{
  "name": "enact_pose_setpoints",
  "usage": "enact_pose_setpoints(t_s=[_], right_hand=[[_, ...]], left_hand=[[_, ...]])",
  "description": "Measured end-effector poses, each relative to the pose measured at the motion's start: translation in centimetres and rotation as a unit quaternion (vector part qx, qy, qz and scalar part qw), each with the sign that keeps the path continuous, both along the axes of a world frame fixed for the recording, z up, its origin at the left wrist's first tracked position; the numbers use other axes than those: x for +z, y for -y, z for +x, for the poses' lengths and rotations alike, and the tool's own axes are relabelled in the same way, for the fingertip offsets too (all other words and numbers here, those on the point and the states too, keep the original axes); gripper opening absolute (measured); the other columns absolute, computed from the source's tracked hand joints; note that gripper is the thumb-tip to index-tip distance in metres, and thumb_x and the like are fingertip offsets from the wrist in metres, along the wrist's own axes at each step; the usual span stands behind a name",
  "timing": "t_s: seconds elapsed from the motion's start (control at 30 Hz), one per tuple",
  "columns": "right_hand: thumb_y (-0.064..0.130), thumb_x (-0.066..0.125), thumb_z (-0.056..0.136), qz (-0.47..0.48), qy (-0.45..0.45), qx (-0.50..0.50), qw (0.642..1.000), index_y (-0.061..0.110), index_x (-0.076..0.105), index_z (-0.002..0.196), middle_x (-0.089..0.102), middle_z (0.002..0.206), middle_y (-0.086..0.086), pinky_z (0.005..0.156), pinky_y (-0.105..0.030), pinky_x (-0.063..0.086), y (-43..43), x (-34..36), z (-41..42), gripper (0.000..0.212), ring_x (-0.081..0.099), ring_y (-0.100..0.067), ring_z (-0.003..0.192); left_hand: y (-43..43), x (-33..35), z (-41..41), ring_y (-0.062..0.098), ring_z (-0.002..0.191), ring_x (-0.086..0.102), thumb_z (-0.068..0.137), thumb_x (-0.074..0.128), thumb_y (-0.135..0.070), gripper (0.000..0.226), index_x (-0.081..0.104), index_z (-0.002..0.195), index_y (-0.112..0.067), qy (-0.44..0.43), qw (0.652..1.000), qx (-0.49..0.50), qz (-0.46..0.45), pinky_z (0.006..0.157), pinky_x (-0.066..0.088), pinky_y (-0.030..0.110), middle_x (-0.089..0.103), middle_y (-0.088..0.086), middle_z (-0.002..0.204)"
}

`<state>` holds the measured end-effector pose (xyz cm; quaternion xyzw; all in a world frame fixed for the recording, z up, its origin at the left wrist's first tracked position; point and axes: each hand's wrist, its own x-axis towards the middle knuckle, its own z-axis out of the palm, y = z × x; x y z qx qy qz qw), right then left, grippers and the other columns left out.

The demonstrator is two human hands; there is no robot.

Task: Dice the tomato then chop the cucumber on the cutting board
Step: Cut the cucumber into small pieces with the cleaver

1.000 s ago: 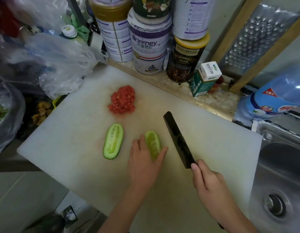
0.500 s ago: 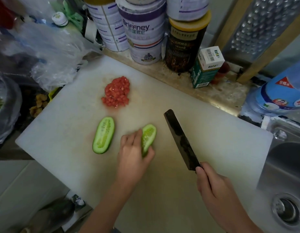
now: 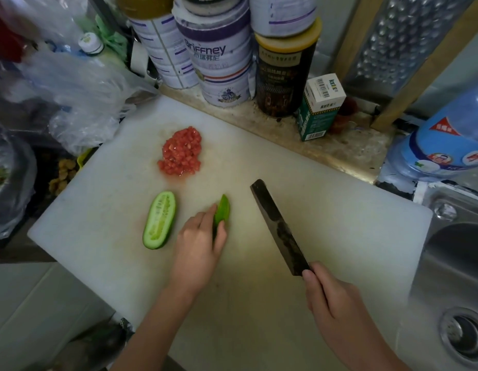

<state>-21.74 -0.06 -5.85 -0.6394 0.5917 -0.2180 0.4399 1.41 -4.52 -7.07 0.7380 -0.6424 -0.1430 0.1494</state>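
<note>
Cucumber half point(image 3: 223, 210) between left fingers point(image 3: 205, 219)

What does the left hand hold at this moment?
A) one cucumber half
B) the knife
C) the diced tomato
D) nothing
A: the left hand grips the cucumber half that lies nearer the knife, and the right hand holds the knife.

Tallied: cucumber half point(image 3: 160, 220) point(image 3: 222, 211), two; tomato pile point(image 3: 180, 152), one; knife point(image 3: 279, 228), one; board point(image 3: 339, 236), one; box point(image 3: 322, 103), one; bottle point(image 3: 446, 145), one.
</note>
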Motion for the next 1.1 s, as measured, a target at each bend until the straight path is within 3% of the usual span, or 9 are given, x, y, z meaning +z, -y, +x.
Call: enact_pose_setpoints(t_s=[0.07,0.2,0.37,0.53,0.7,0.97,1.1], right_hand=[[0.065,0.024,0.085,-0.010,-0.005,0.007,1.000,0.032,0.050,0.090,0.050,0.060,0.005,0.049,-0.023,0.030,-0.2,-0.1,0.5,0.042,0.045,-0.012,0.050],[0.061,0.024,0.087,-0.018,-0.010,0.019,1.000,0.029,0.054,0.097,0.051,0.065,0.015,0.051,-0.017,0.028,-0.3,0.0,1.8,0.044,0.046,-0.009,0.053],[0.061,0.025,0.088,-0.031,-0.015,0.011,0.999,0.035,0.055,0.108,0.052,0.070,0.025,0.053,-0.011,0.030,0.4,-0.3,3.1,0.044,0.050,-0.006,0.060],[0.061,0.029,0.092,-0.051,-0.004,-0.008,0.999,0.042,0.049,0.118,0.052,0.071,0.030,0.056,-0.004,0.034,0.8,-0.2,4.3,0.038,0.051,0.004,0.061],[0.057,0.031,0.096,-0.077,-0.033,-0.038,0.996,0.040,0.054,0.120,0.050,0.075,0.032,0.054,0.002,0.033,-0.7,1.0,5.5,0.037,0.049,0.010,0.058],[0.052,0.036,0.097,-0.109,-0.088,-0.082,0.987,0.036,0.055,0.125,0.054,0.075,0.021,0.055,-0.002,0.039,-2.7,3.2,7.4,0.037,0.052,0.007,0.058],[0.049,0.033,0.099,-0.113,-0.149,-0.065,0.980,0.033,0.050,0.134,0.049,0.069,0.014,0.050,-0.008,0.040,-3.3,3.0,8.9,0.042,0.044,0.002,0.049]], left_hand=[[-0.1,-0.1,0.1,0.032,0.094,0.066,0.092,0.060,-0.017,0.036,0.061,0.124,0.000,-0.002,1.000,-0.014,-0.014,0.080,0.053,0.039,0.069,0.016,0.105],[0.4,-1.1,-0.5,0.033,0.085,0.064,0.092,0.039,-0.028,0.043,0.063,0.113,0.001,0.009,0.999,0.023,-0.045,0.070,0.053,0.038,0.066,0.014,0.093],[0.9,-2.2,-0.5,0.030,0.086,0.060,0.096,0.039,-0.035,0.047,0.062,0.113,0.002,0.027,0.998,0.013,-0.049,0.073,0.049,0.039,0.061,0.013,0.093],[0.8,-2.2,2.3,0.020,0.086,0.054,0.095,0.043,-0.038,0.043,0.062,0.112,-0.004,-0.055,0.995,-0.063,-0.046,0.077,0.038,0.026,0.059,0.005,0.092],[-0.1,-2.3,4.3,0.011,0.087,0.053,0.095,0.047,-0.037,0.038,0.064,0.113,-0.009,-0.081,0.983,-0.164,-0.029,0.076,0.040,0.021,0.062,-0.002,0.095],[-0.3,-2.9,4.2,0.019,0.097,0.056,0.095,0.048,-0.031,0.036,0.063,0.119,-0.008,-0.127,0.975,-0.179,-0.041,0.084,0.044,0.029,0.061,0.001,0.109],[-0.4,-2.9,4.2,0.022,0.098,0.054,0.094,0.047,-0.028,0.035,0.062,0.115,-0.005,-0.128,0.974,-0.182,-0.049,0.087,0.041,0.027,0.062,0.006,0.110]])
